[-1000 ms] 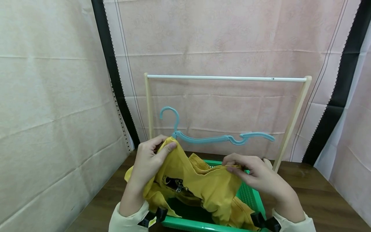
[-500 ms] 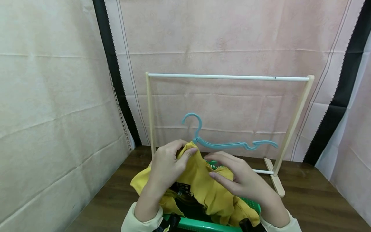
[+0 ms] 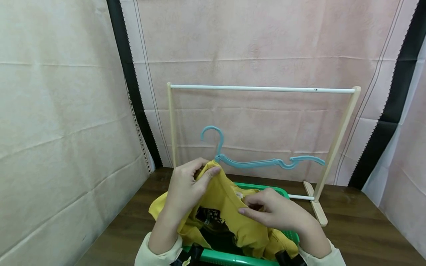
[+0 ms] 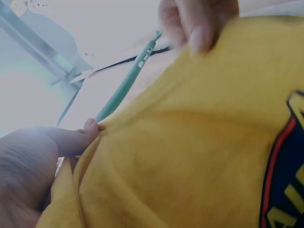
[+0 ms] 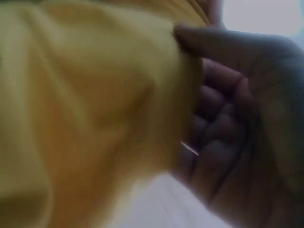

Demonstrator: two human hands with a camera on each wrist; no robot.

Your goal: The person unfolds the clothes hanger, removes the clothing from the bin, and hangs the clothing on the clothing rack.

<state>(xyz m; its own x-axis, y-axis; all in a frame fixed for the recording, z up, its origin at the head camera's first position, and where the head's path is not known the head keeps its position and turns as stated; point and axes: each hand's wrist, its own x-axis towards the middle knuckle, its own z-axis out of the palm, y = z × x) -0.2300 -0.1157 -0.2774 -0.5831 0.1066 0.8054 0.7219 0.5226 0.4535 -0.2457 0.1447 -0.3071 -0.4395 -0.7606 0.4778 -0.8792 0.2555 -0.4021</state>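
Observation:
A yellow T-shirt [image 3: 227,201] with a dark printed patch hangs bunched between both hands, over a green basket [image 3: 237,255]. My left hand [image 3: 186,188] pinches the shirt near its neckline, right below the hook of a light-blue clothes hanger [image 3: 256,163]. One hanger arm sticks out to the right above the shirt; its other side is hidden behind cloth and hand. My right hand [image 3: 279,210] pinches the neckline edge between thumb and fingers. In the right wrist view the thumb lies on the front of the cloth [image 5: 109,95], with the fingers behind it.
A rack with a white top bar [image 3: 259,89] and pale wooden posts stands behind the basket. Its right foot [image 3: 316,207] rests on the brown wooden table [image 3: 362,225]. Pale fabric walls [image 3: 253,44] enclose the back and sides.
My right hand has moved left along the neckline, loosening and taking hold of it again. My left hand, with shirt and hanger, has shifted right overall, then slightly back left.

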